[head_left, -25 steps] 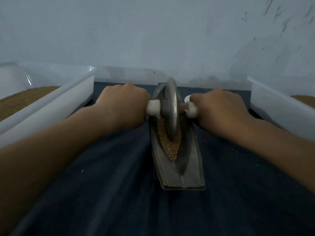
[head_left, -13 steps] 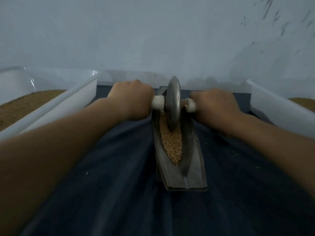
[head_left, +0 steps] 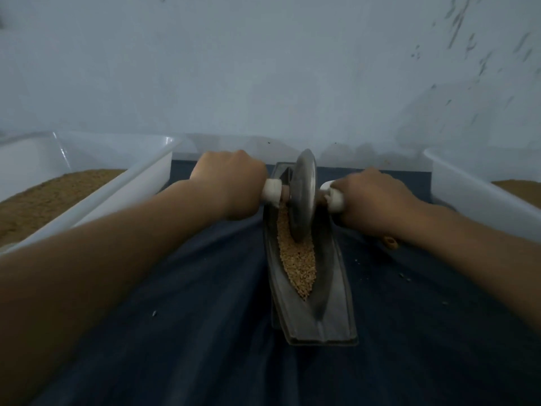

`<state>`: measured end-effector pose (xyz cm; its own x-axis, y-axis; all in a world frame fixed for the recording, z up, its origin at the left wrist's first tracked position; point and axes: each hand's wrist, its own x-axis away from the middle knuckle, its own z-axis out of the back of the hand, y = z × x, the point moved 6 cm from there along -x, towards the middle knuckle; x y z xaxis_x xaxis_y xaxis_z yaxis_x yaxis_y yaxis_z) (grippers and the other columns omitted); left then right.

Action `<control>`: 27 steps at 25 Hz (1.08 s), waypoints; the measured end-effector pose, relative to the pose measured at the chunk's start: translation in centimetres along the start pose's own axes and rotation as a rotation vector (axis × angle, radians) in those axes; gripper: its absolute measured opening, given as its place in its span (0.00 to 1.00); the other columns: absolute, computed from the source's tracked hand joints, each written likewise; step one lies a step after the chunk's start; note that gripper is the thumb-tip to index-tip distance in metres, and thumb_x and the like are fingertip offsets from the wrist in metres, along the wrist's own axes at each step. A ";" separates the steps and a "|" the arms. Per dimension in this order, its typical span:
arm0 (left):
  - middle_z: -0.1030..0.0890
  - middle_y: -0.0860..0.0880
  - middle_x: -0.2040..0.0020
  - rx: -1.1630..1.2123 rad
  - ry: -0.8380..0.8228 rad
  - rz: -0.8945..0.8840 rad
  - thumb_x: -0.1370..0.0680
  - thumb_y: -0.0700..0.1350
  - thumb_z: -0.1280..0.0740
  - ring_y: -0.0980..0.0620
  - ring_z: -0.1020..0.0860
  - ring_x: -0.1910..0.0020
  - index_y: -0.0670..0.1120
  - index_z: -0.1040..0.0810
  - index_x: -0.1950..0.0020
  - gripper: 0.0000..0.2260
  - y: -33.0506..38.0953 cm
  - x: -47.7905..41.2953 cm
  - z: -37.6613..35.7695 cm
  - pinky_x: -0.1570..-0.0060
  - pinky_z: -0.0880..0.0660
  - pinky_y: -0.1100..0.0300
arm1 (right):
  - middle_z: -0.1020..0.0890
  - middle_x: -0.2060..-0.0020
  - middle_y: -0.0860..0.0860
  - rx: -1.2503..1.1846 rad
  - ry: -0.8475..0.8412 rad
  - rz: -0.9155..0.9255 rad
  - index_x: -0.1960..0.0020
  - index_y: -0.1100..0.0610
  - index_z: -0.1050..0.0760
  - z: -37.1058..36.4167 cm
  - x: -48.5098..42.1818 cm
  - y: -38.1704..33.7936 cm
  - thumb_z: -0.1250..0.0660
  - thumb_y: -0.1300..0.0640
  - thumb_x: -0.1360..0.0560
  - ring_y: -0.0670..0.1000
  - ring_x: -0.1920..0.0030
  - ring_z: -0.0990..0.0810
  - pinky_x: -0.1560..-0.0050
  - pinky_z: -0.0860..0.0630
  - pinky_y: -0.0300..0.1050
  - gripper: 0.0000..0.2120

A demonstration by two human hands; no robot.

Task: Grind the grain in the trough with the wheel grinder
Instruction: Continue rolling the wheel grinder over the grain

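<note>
A dark boat-shaped trough (head_left: pixel 333 312) lies lengthwise on a dark blue cloth. Tan grain (head_left: pixel 297 265) fills its groove from the middle toward the far end. The grey metal wheel grinder (head_left: pixel 304 194) stands upright in the groove at the trough's far end, its lower edge in the grain. My left hand (head_left: pixel 231 183) grips the white handle (head_left: pixel 272 190) on the wheel's left side. My right hand (head_left: pixel 374 197) grips the white handle (head_left: pixel 335 197) on the right side. Both fists hide most of the handles.
A white bin (head_left: pixel 140 183) holding tan grain stands at the left, and another white bin (head_left: pixel 480 197) at the right. A pale wall rises close behind the trough. A small brown piece (head_left: pixel 390 243) lies under my right wrist. The blue cloth (head_left: pixel 205 317) carries scattered specks.
Both hands have rolled the wheel away from me along the groove to the trough's far end, uncovering more grain in the middle.
</note>
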<state>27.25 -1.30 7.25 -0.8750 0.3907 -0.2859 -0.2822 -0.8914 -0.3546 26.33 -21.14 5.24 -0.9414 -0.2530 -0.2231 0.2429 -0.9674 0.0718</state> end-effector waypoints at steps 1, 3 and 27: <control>0.30 0.53 0.65 -0.015 0.065 -0.055 0.28 0.52 0.32 0.50 0.29 0.68 0.54 0.22 0.53 0.06 0.2 1.1 0.0 0.71 0.35 0.58 | 0.21 0.68 0.46 -0.005 -0.077 0.024 0.60 0.47 0.25 -0.3 1.1 0.4 0.27 0.44 0.35 0.46 0.68 0.22 0.68 0.27 0.43 0.11; 0.33 0.55 0.71 -0.039 0.214 -0.132 0.32 0.52 0.31 0.54 0.34 0.75 0.55 0.23 0.59 0.05 0.6 2.9 -0.1 0.76 0.44 0.64 | 0.20 0.69 0.41 0.018 -0.227 0.039 0.56 0.42 0.25 -0.7 2.5 0.7 0.28 0.38 0.43 0.43 0.74 0.21 0.75 0.29 0.39 0.17; 0.32 0.57 0.68 0.092 0.079 -0.121 0.33 0.55 0.34 0.53 0.30 0.71 0.57 0.28 0.62 0.05 0.0 2.0 -0.8 0.72 0.35 0.60 | 0.29 0.72 0.41 0.145 0.204 0.097 0.62 0.42 0.31 -0.2 2.8 0.6 0.33 0.40 0.35 0.42 0.73 0.30 0.75 0.38 0.37 0.09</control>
<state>25.75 -0.35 5.98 -0.7999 0.5097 -0.3169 -0.4213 -0.8529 -0.3083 23.86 -22.40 4.47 -0.8449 -0.3563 -0.3990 0.2798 -0.9301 0.2381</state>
